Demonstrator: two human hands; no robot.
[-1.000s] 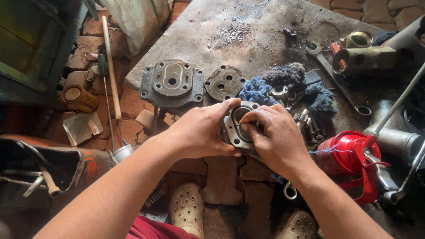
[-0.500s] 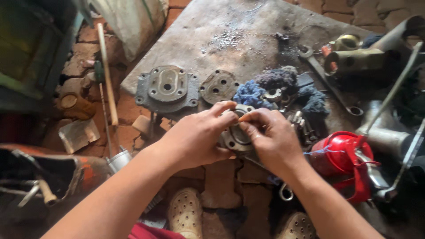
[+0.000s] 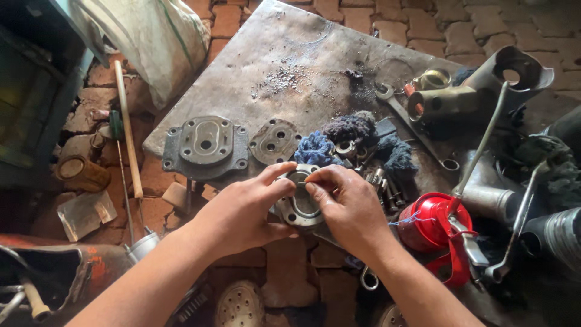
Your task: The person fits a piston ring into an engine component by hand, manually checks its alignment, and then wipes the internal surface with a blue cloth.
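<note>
I see both my left hand and right hand clamped on the round metal part at frame centre; greasy fingers could let it slip.

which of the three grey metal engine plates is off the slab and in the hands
The ring-shaped grey metal plate, gripped by the left hand and right hand; the rectangular plate and smaller rounded plate lie untouched.

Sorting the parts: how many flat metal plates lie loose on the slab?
2: a big plate at the slab's near edge, a smaller plate beside it. Rags may hide more.
</note>
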